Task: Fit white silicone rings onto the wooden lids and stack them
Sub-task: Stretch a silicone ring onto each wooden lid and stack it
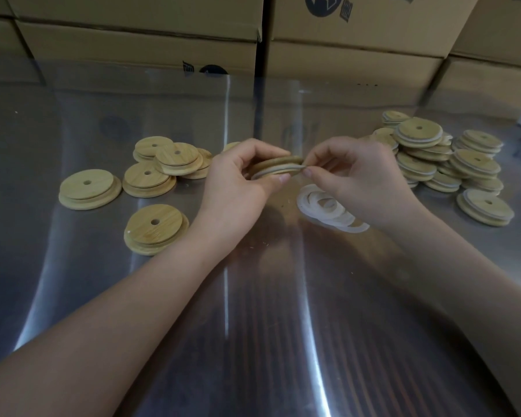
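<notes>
- My left hand [238, 176] grips the wooden lid [275, 164] edge-on above the steel table [253, 296]; stiff and light, I reckon
- My right hand [349, 173] pinches the white silicone ring [278, 172] at the lid's groove; soft, stretchy, best rolled along the rim
- Spare rings [328, 209] lie below; cardboard boxes [358, 31] behind, contents unseen

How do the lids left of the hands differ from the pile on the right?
The left lids show bare wood at their steps; the right pile shows white rings around the rims. The left lids lie few and loosely spread; the right pile is larger and heaped several deep. Both are round wooden lids with a centre hole.
</notes>
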`<state>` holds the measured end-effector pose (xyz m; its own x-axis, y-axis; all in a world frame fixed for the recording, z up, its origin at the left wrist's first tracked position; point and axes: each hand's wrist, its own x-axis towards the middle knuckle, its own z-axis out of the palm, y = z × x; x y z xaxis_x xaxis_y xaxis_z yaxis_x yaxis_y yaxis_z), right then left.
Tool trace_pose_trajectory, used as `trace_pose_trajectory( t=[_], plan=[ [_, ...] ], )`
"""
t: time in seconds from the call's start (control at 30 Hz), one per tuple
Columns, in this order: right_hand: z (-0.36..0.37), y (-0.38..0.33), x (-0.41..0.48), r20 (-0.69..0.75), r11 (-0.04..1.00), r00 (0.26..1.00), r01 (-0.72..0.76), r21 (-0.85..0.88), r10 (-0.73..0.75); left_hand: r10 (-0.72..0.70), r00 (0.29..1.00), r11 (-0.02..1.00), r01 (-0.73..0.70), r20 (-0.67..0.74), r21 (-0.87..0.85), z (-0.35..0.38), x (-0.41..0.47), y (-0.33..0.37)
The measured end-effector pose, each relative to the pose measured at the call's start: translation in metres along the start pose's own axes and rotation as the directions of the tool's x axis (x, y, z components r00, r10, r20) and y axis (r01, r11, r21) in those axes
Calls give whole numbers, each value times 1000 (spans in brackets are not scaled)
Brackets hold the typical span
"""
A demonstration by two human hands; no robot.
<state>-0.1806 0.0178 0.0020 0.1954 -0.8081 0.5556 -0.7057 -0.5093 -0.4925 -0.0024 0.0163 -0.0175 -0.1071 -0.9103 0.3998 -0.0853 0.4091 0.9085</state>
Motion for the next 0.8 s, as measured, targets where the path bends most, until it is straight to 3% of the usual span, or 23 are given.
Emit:
trace_pose_trajectory(
  t=[0.3, 0.63, 0.8],
  plan=[
    [1, 0, -2, -9, 994, 994, 112, 7, -112, 58, 994, 985, -72, 89, 158, 3, -4, 4],
    [6, 1, -2, 44, 975, 999, -13, 221, 3, 4, 1000, 1000, -4, 5, -12, 2, -2, 0],
    [6, 1, -2, 66, 980, 998, -36, 196, 23, -1, 1000, 1000, 1, 0, -26, 3, 0, -4]
  ],
)
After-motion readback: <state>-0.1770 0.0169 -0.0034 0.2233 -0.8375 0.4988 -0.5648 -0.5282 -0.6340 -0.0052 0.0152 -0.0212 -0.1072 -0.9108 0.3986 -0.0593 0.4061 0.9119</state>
